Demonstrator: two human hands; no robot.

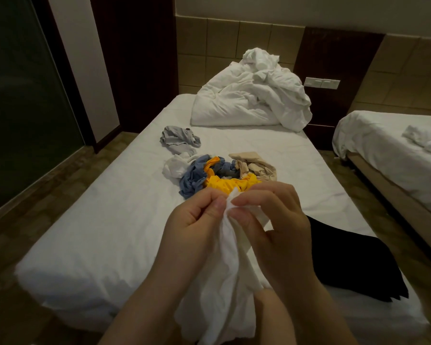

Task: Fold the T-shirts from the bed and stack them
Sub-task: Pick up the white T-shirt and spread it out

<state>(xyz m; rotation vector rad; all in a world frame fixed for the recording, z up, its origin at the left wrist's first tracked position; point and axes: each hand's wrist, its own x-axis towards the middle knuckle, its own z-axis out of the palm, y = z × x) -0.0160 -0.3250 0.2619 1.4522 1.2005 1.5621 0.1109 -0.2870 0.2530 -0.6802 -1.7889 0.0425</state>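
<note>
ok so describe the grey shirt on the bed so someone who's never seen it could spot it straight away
Find the bed with the big crumpled white duvet heaped at its far end. Just in front of the duvet's left corner lies a crumpled grey T-shirt. It is the only grey piece, lying just beyond the tangled pile of white, blue, yellow and beige clothes.

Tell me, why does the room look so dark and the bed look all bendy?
Head view: the light is dim and yellowish, so the glass panel and black garment go nearly featureless; the wide-angle lens bows the edges of the bed; the white T-shirt, pinched by the left hand and right hand, looks brightest and slightly soft.
</note>
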